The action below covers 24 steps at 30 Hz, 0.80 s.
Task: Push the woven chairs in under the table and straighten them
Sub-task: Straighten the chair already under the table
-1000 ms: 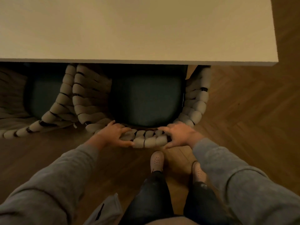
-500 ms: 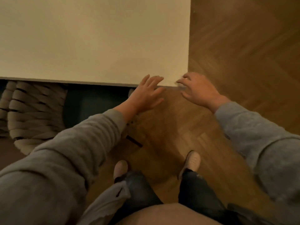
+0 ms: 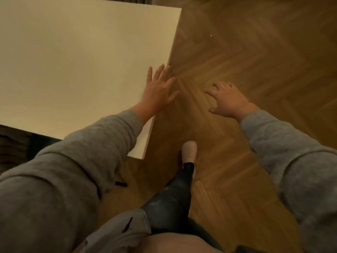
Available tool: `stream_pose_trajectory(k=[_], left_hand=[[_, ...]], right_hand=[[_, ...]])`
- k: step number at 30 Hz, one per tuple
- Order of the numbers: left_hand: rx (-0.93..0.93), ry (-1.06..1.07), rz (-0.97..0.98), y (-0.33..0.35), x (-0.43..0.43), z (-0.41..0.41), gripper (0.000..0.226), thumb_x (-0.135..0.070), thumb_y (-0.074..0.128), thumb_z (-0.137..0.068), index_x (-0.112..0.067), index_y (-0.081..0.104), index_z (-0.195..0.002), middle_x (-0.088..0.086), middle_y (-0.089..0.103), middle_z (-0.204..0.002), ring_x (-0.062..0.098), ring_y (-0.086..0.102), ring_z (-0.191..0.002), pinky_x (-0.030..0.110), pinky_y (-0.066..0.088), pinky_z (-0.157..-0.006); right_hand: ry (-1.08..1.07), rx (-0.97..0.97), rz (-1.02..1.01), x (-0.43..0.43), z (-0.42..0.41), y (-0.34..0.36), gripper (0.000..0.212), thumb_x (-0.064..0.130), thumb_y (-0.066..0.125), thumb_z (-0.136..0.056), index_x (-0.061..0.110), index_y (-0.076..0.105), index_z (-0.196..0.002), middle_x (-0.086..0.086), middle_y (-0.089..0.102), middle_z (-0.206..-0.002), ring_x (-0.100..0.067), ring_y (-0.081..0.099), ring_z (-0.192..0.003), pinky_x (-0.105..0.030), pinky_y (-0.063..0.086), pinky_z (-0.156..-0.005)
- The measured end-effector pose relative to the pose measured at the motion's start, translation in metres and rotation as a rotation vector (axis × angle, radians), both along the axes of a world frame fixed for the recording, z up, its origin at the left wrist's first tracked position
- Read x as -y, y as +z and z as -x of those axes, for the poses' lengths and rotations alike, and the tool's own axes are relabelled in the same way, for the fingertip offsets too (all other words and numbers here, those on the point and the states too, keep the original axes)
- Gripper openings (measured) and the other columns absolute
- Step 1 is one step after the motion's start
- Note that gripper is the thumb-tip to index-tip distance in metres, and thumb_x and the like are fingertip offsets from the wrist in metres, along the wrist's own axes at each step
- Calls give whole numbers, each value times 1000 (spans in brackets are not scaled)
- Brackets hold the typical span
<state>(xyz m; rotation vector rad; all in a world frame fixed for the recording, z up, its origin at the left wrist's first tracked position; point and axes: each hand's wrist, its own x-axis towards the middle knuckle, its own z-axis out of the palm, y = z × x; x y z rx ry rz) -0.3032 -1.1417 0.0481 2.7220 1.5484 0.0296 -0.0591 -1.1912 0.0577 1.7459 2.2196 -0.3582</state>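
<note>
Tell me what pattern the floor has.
Brown wood herringbone parquet on the floor, shown best in the head view, right of the table.

Tabletop [image 3: 73, 61] spreads left of the left hand [image 3: 158, 92]; floor [image 3: 255, 52] lies beneath the right hand [image 3: 228, 101], a shoe [image 3: 189, 152] nearer, between them.

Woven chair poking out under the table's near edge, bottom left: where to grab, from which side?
Likely the rim of the dim woven chair, the only part showing past the near edge of the cream rectangular table; the rest is hidden beneath. Come from the near side, further left, because the tabletop covers it from above. The left hand and right hand are both open and free.
</note>
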Motion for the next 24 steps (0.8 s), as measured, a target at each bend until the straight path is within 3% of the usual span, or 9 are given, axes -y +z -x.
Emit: stream_pose_trajectory(k=[5, 10, 15, 20, 24], left_hand=[[68, 227, -25, -6, -98, -33, 48, -47, 44, -97, -14, 57, -130, 18, 35, -151, 34, 22, -144, 57, 5, -115], [-21, 261, 19, 2, -194, -74, 52, -54, 37, -97, -22, 54, -134, 13, 26, -156, 32, 14, -147, 57, -2, -115], [29, 422, 23, -2, -290, -109, 56, -59, 35, -96, -25, 53, -136, 12, 25, -157, 30, 12, -148, 56, -5, -115], [4, 659, 22, -5, -401, -134, 56, -58, 38, -95, -21, 54, -134, 14, 26, -156, 31, 11, -147, 57, -3, -115], [-44, 917, 161, -3, -462, -151, 65, -63, 35, -94, -23, 42, -144, 13, 19, -159, 31, 5, -148, 59, -3, -116]], right_hand=[[59, -7, 17, -100, -37, -9, 77, 47, 64, -84, 24, 30, -149, -16, 29, -151, -31, 28, -140, -45, 18, -116], [162, 15, 64, -216, -75, -8, 79, 49, 63, -84, 25, 28, -150, -17, 29, -152, -32, 27, -140, -44, 20, -115], [277, 48, 92, -337, -107, -5, 79, 49, 61, -86, 26, 22, -151, -14, 24, -154, -29, 20, -143, -43, 15, -118], [435, 66, 82, -490, -132, -11, 81, 47, 61, -87, 25, 19, -153, -14, 21, -156, -29, 17, -145, -43, 14, -118], [620, 120, 92, -599, -142, -6, 85, 49, 62, -86, 26, 14, -153, -14, 21, -156, -29, 17, -145, -43, 16, -119]])
